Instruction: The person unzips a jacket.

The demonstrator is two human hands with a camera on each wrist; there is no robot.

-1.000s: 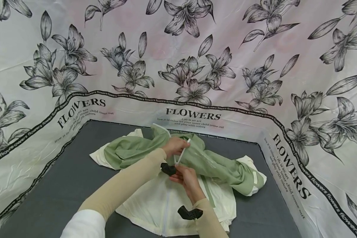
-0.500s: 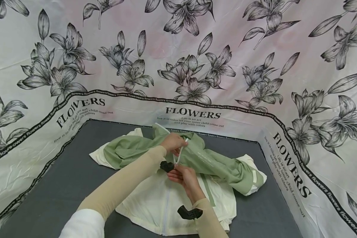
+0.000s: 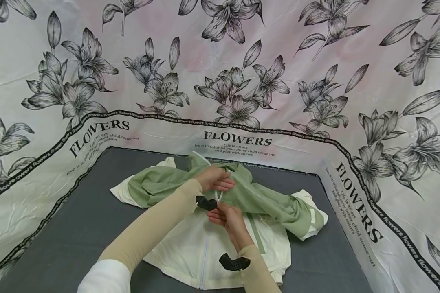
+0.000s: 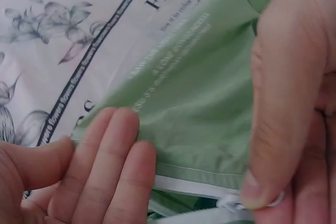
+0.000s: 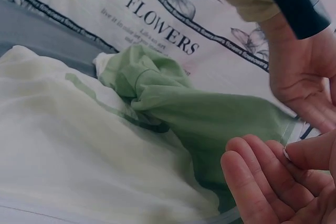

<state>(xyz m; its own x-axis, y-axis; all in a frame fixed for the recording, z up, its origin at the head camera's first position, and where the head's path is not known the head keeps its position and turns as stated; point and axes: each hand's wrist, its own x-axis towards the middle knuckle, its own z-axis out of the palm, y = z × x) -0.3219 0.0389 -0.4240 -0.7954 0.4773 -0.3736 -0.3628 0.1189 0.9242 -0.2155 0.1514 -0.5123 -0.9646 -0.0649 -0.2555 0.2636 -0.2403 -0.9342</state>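
Hands meet mid-table over the crumpled green-and-cream zip-up jacket: left hand pinches its green collar edge, right hand pinches the white zipper on the grey tabletop.

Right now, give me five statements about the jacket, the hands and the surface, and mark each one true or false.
1. The jacket lies on a dark grey mat. True.
2. The jacket is red and black. False: it is pale cream with green sleeves and upper part.
3. Both hands meet at the white zipper near the jacket's collar. True: the left hand sits above it and the right hand below.
4. The left hand rests flat on the mat, away from the jacket. False: it holds the green fabric by the zipper.
5. A flower-printed cloth with the word FLOWERS surrounds the mat. True.
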